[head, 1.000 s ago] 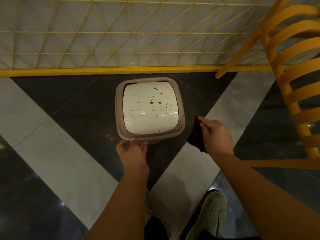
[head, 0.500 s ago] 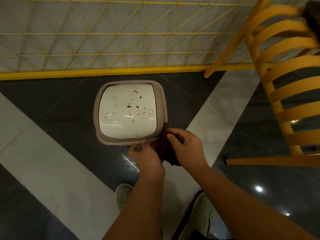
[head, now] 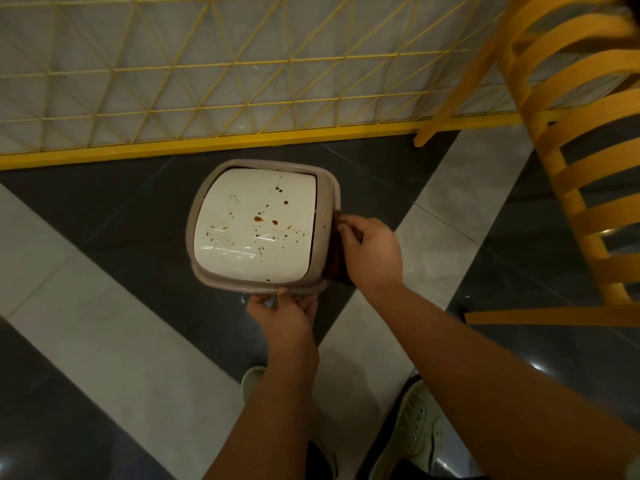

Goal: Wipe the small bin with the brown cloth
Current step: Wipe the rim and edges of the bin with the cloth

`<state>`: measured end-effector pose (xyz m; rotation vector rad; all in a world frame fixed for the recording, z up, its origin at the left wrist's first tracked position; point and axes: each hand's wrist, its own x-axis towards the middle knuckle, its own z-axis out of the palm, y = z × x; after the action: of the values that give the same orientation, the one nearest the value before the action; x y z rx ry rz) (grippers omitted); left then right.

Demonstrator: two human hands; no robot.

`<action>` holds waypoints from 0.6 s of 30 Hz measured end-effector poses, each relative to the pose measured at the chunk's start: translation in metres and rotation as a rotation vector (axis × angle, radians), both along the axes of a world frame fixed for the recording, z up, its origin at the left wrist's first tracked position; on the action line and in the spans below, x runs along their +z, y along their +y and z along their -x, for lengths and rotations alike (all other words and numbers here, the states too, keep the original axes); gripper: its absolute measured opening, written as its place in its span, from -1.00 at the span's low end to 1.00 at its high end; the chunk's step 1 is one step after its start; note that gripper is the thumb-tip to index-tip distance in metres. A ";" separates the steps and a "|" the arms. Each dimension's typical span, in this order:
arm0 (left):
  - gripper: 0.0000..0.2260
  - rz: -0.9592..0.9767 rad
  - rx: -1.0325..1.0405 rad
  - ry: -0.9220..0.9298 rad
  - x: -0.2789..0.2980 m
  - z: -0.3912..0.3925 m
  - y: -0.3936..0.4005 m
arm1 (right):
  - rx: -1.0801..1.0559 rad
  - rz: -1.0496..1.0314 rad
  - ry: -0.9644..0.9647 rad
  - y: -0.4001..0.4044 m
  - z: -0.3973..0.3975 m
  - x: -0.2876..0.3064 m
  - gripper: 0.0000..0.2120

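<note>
2 hands at bin rim: left hand pinches near edge, right hand clamps cloth (right side).

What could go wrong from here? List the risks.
1. The brown cloth is working the small bin's right side, so the brown spots on the white lid may get missed.
2. The left hand holds only the near rim; pressure from the right hand could tip the bin.
</note>
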<state>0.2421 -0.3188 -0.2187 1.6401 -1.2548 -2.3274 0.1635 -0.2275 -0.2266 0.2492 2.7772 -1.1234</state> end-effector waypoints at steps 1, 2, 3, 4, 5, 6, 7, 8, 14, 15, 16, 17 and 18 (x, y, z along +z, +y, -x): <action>-0.76 -0.009 0.002 0.000 0.001 0.000 0.000 | 0.004 -0.029 -0.011 -0.002 0.009 0.000 -0.75; -0.77 -0.015 0.004 0.001 0.002 0.001 0.001 | 0.018 -0.065 -0.013 -0.003 0.013 0.000 -0.74; -0.77 -0.019 0.011 0.006 0.003 0.003 0.003 | 0.049 -0.098 -0.013 -0.002 0.012 0.000 -0.73; -0.77 -0.020 0.020 0.009 0.003 0.004 0.004 | 0.098 -0.127 -0.010 0.001 0.007 0.001 -0.73; -0.78 -0.018 0.029 0.007 0.003 0.005 0.005 | 0.166 -0.152 -0.006 0.006 -0.001 0.003 -0.73; -0.78 -0.016 0.041 0.005 0.003 0.005 0.006 | 0.248 -0.174 -0.001 0.012 -0.012 0.004 -0.73; -0.78 -0.015 0.051 0.004 0.002 0.005 0.007 | 0.337 -0.190 -0.009 0.018 -0.022 0.006 -0.74; -0.78 -0.011 0.054 0.008 0.002 0.005 0.008 | 0.417 -0.203 -0.036 0.023 -0.030 0.009 -0.75; -0.71 0.011 0.035 0.024 -0.004 0.005 -0.001 | -0.101 0.373 -0.367 0.025 -0.019 0.022 -0.90; -0.71 0.019 0.035 0.020 -0.005 0.006 -0.001 | -0.187 0.495 -0.432 0.020 -0.020 0.021 -0.92; -0.72 0.031 0.033 0.010 -0.007 0.006 -0.001 | -0.225 0.559 -0.468 0.014 -0.024 0.018 -0.94; -0.73 0.042 0.030 -0.001 -0.008 0.006 -0.001 | -0.257 0.604 -0.490 0.009 -0.028 0.015 -0.93; -0.74 0.053 0.026 -0.011 -0.008 0.006 0.000 | -0.291 0.634 -0.500 0.005 -0.031 0.013 -0.90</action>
<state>0.2359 -0.3189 -0.2269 1.6450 -1.2770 -2.2535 0.1944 -0.2223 -0.2132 0.7449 1.8863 -1.6594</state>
